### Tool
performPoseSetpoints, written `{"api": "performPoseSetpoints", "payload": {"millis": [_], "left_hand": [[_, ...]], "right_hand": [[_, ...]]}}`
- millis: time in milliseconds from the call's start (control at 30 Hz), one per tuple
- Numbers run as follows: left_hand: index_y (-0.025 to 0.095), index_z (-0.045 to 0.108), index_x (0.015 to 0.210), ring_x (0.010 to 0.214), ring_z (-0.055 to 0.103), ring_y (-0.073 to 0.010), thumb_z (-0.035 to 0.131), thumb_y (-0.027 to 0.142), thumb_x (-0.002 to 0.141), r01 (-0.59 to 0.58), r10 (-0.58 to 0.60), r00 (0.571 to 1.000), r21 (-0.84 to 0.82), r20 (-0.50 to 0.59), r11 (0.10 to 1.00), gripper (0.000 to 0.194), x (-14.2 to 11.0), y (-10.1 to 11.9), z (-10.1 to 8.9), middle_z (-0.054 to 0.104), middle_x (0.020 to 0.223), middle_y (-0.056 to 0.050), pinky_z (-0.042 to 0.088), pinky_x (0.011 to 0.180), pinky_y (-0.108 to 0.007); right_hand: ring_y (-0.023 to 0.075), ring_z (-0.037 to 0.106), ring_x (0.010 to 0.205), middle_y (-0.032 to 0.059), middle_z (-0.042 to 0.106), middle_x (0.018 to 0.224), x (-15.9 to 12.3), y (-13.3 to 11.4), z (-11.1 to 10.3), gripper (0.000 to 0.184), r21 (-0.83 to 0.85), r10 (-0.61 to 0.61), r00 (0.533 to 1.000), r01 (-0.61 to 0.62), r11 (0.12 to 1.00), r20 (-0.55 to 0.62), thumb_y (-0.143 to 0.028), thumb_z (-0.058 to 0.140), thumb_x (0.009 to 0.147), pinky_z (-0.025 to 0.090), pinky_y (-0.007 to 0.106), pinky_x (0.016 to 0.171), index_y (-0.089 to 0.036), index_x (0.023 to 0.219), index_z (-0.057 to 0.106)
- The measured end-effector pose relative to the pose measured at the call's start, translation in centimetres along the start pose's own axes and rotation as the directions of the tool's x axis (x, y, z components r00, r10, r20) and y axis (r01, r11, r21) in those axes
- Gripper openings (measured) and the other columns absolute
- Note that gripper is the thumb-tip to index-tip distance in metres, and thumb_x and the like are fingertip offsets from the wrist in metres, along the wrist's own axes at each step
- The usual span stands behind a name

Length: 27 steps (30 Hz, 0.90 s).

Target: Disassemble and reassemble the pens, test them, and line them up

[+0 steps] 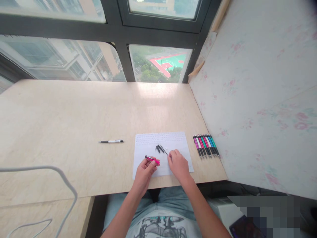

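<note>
And the right side of the view is filled by a wall (260,82) papered in faded pink flowers, while the far end is closed off by a dark-framed window (158,28), through which a red-and-green basketball court (170,62) can be seen far below. In between, the pale wood-grain desk (74,112) is spread wide, its near left corner crossed by a looping grey cable (29,169). At its front edge a sheet of paper (143,150) is laid, its upper part covered in lines of handwriting. Right of the sheet, near the wall, a row of pens (206,145) is lined up side by side, purple, pink, green, white and blue all shown, dark grips turned towards the person. Now to the hands, held apart over the paper! By the left hand (145,172) a pink pen barrel (150,158) is gripped, tilted above the sheet; by the right fingertips, the near end of a slim dark rod (164,150) is met, though whether it is pinched or merely touched cannot be told. Well to the left, a white-and-black pen (112,141) is left lying crosswise. Beside the rod, short black pieces (158,149) are clustered on the paper.
</note>
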<state>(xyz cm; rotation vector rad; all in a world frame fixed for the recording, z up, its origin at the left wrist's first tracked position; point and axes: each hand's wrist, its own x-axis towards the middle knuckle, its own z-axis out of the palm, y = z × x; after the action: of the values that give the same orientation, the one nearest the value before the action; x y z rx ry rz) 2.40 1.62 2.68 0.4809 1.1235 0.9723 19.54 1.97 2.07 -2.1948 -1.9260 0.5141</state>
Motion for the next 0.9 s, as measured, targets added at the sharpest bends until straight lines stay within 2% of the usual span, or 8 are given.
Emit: {"api": "performPoseSetpoints", "payload": {"millis": [133,300,467,667,800,900], "left_hand": [[0.016,0.07,0.093,0.082,0.065,-0.0161,0.081,0.035,0.069,0.001,-0.001,1.0,-0.033,-0.015,0.999,0.033,-0.2,0.2,-0.3,0.072,0.089,-0.007,0.048,0.071,-0.024],[0.015,0.069,0.094,0.081,0.064,-0.0149,0.079,0.034,0.073,0.009,-0.009,1.0,-0.044,-0.008,0.999,0.03,-0.4,0.2,-0.8,0.07,0.086,-0.006,0.048,0.07,-0.023],[0.015,0.068,0.095,0.076,0.063,-0.012,0.077,0.032,0.076,0.056,-0.054,0.998,-0.144,0.012,0.988,0.027,-0.1,0.1,-1.3,0.068,0.084,-0.005,0.048,0.07,-0.021],[0.014,0.068,0.095,0.075,0.063,-0.0109,0.075,0.029,0.079,0.063,-0.056,0.998,-0.21,0.039,0.976,0.022,0.1,-0.1,-1.4,0.068,0.083,-0.005,0.05,0.068,-0.019],[0.012,0.068,0.093,0.071,0.063,-0.0109,0.077,0.023,0.078,0.094,-0.088,0.996,-0.29,0.032,0.952,0.02,-0.1,0.2,-1.2,0.068,0.08,-0.006,0.052,0.065,-0.019],[0.011,0.069,0.092,0.069,0.063,-0.0101,0.075,0.018,0.079,0.128,-0.126,0.991,-0.408,0.031,0.904,0.016,-0.2,0.5,-1.2,0.067,0.08,-0.006,0.053,0.063,-0.018]], "right_hand": [[0.0188,0.063,0.086,0.005,0.065,0.098,0.6,0.1,-0.3,0.015,0.076,-0.004,0.999,0.006,0.997,-0.031,-0.024,0.051,0.094,0.04,0.026,0.065,-0.021,0.102,0.063],[0.0178,0.063,0.091,0.0059,0.064,0.109,2.0,0.4,-0.8,0.034,0.083,-0.138,0.989,0.142,0.986,-0.052,-0.012,0.047,0.093,0.042,0.026,0.07,-0.024,0.119,0.063],[0.0144,0.061,0.079,0.0032,0.066,0.1,3.1,0.5,-0.7,0.033,0.004,-0.225,0.974,0.225,0.974,0.0,-0.008,0.048,0.091,0.037,0.022,0.062,-0.026,0.107,0.069],[0.0146,0.06,0.079,0.0035,0.066,0.088,3.7,0.9,-0.3,0.024,0.013,-0.283,0.959,0.283,0.959,-0.024,-0.01,0.05,0.093,0.039,0.022,0.066,-0.022,0.091,0.072],[0.0162,0.062,0.081,0.0049,0.067,0.086,3.8,1.3,-0.3,0.024,0.096,-0.294,0.953,0.3,0.949,-0.073,-0.013,0.051,0.094,0.043,0.025,0.071,-0.02,0.086,0.072],[0.0174,0.064,0.081,0.0054,0.07,0.087,3.1,1.2,-0.5,0.024,0.279,-0.237,0.961,0.27,0.922,-0.144,-0.015,0.051,0.093,0.047,0.028,0.074,-0.021,0.087,0.073]]}}
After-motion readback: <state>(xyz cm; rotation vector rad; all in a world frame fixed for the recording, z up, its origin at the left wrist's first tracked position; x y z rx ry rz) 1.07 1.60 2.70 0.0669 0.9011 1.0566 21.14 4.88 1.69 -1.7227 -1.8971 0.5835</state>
